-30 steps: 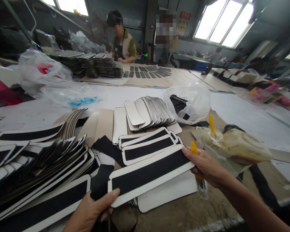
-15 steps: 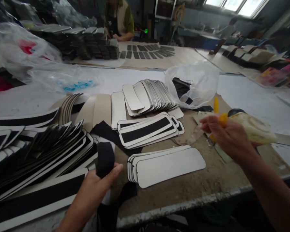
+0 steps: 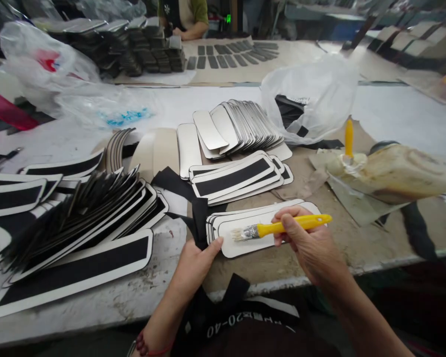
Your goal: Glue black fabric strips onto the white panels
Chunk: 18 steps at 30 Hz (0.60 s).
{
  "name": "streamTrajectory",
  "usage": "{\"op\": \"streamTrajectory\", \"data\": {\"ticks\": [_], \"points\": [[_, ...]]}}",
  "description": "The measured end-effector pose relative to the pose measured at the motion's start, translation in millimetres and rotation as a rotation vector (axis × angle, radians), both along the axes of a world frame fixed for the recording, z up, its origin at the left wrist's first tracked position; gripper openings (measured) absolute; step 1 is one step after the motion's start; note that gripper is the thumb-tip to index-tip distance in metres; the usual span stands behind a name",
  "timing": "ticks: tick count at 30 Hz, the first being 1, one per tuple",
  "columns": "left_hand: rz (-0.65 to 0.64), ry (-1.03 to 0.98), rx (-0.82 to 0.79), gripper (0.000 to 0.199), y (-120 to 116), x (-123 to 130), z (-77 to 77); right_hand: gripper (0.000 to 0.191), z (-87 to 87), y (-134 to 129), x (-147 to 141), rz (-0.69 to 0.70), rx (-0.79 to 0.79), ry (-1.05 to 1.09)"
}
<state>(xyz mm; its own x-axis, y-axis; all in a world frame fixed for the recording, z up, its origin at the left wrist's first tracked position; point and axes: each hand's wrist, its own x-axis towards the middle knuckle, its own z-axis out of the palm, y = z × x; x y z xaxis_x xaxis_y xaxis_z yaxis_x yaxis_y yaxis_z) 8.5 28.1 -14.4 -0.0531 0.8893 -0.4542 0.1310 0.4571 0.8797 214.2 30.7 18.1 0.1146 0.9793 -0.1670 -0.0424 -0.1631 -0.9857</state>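
Note:
My right hand (image 3: 306, 240) is closed round the yellow handle of a paintbrush (image 3: 278, 225). Its pale bristles are at the top of a white panel (image 3: 228, 248), the front one of a small overlapped stack. My left hand (image 3: 195, 265) is at the left end of this stack, its thumb tip by the panel's edge. A black strip (image 3: 199, 218) runs up from between its thumb and fingers, which are partly hidden. Behind the stack lie white panels with black strips (image 3: 230, 177) down their middles.
A second yellow-handled brush (image 3: 348, 139) stands in a glue-smeared plastic container (image 3: 405, 171) at right. Many black-and-white panels (image 3: 96, 238) are piled at left. More white panels (image 3: 245, 124) and a clear bag (image 3: 319, 99) lie farther back. A person (image 3: 188, 20) is across the table.
My right hand has come left from beside the container to the white stack, bringing the paintbrush. My left hand has shifted right to the stack's end, the black strip lower beside it.

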Motion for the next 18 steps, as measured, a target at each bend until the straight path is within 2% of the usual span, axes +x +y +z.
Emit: {"op": "streamTrajectory", "data": {"ticks": [3, 6, 12, 18], "points": [[0.036, 0.008, 0.007, 0.032, -2, 1, 2.4, 0.021, -4.8, -7, -8, 0.045, -0.025, -0.078], [0.038, 0.028, 0.023, 0.029, -4, 1, 1.8, 0.019, -4.0, -11, -5, 0.023, 0.041, -0.291], [0.039, 0.064, 0.043, 0.026, -8, 1, -2.1, 0.015, 3.8, -17, 33, -0.076, 0.257, -0.799], [0.041, 0.119, 0.011, 0.026, -9, 0, -3.1, 0.005, 8.7, -16, 61, -0.097, 0.455, -1.034]]}}
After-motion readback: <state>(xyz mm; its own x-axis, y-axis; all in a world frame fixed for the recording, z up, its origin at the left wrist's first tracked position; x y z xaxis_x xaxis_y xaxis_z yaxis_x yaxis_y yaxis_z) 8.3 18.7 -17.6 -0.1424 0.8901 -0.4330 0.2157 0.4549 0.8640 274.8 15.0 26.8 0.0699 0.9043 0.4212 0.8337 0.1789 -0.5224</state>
